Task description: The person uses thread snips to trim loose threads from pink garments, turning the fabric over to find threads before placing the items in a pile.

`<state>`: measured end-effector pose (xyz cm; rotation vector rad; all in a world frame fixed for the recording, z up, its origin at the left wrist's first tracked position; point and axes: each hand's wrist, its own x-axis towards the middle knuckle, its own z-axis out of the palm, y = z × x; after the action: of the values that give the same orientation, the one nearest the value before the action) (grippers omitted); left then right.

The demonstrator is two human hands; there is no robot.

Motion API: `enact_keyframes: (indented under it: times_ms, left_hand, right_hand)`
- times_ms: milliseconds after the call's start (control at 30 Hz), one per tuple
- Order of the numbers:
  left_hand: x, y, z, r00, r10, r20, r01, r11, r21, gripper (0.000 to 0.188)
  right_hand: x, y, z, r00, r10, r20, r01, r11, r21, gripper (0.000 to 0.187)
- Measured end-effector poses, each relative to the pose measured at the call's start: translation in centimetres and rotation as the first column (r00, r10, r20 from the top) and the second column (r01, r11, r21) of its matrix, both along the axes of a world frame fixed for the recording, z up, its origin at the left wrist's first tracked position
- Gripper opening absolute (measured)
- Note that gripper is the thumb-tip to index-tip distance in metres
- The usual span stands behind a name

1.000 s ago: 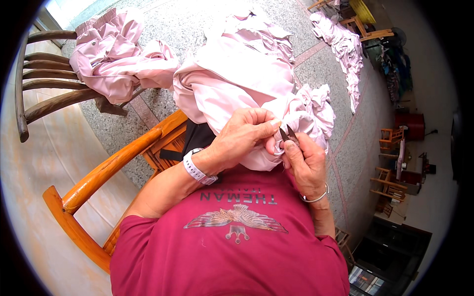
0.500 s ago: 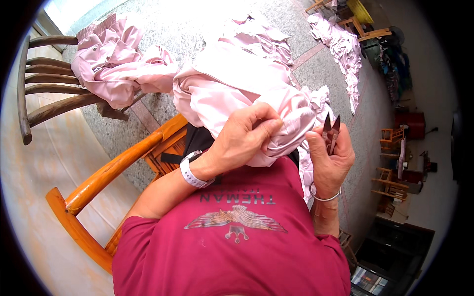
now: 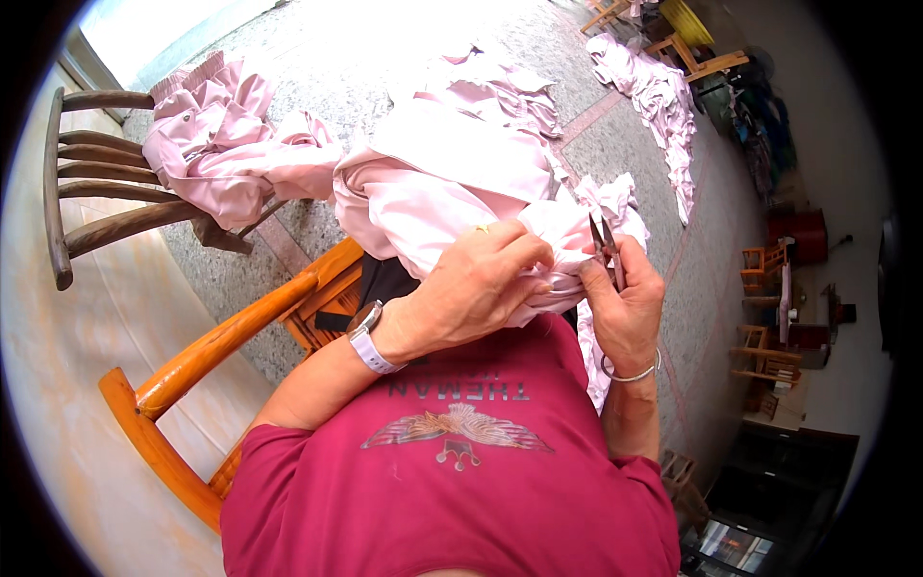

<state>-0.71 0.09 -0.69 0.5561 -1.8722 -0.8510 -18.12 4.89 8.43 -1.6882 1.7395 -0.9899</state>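
Note:
Pale pink fabric [image 3: 413, 212] lies bunched across my lap and spreads away from me. My left hand [image 3: 481, 284], with a light-strapped watch at its wrist, is closed on a fold of it, fingertips pinching the cloth. Close by on the right, my right hand [image 3: 625, 303] is wrapped round small dark thread snips [image 3: 606, 242]. Their two pointed blades stand up, slightly apart, over the gathered cloth. The thumb of that hand touches the fabric beside my left fingertips. Exactly what the fingers pinch is hidden in the folds.
An orange wooden chair arm [image 3: 231, 332] runs along my left. Beyond it, a dark slatted chair [image 3: 111, 178] bears another pink garment [image 3: 216, 159]. More pink cloth [image 3: 659, 96] hangs at the far right, near a yellow container [image 3: 686, 21]. Wooden stools [image 3: 764, 361] stand along the right side.
My right hand has moved left and inward to the cloth, bringing the snips over it. My left hand has turned slightly and keeps its hold on the fabric.

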Motion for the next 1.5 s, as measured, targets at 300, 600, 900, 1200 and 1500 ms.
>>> enact_keyframes:
  times_ms: [300, 600, 900, 1200, 1500]
  left_hand:
    - [-0.6, 0.9, -0.9, 0.961, -0.014, 0.275, 0.064, 0.983, -0.172, 0.007]
    - [-0.9, 0.1, -0.3, 0.944, 0.328, -0.026, -0.328, 0.944, -0.020, 0.020]
    - [-0.4, -0.8, -0.6, 0.947, 0.316, -0.050, -0.315, 0.949, 0.034, 0.054]
    - [2.2, -2.2, -0.4, 0.971, 0.165, -0.173, -0.174, 0.984, -0.037, 0.041]
    - [1.7, -1.0, -0.1, 0.685, -0.072, -0.725, 0.704, 0.321, 0.633, 0.023]
  right_hand:
    - [-2.9, -1.9, -0.8, 0.855, -0.099, 0.508, 0.141, 0.989, -0.044, 0.004]
    - [-0.2, -0.3, -1.1, 0.888, 0.056, 0.457, -0.041, 0.998, -0.042, 0.012]
    - [1.9, 0.7, -1.5, 0.874, 0.219, 0.435, -0.241, 0.970, -0.004, 0.010]
    - [0.0, -0.1, -1.8, 0.952, 0.178, 0.248, -0.175, 0.984, -0.033, 0.008]
    - [-0.8, -1.0, -2.2, 0.893, 0.168, 0.417, -0.214, 0.975, 0.064, 0.010]
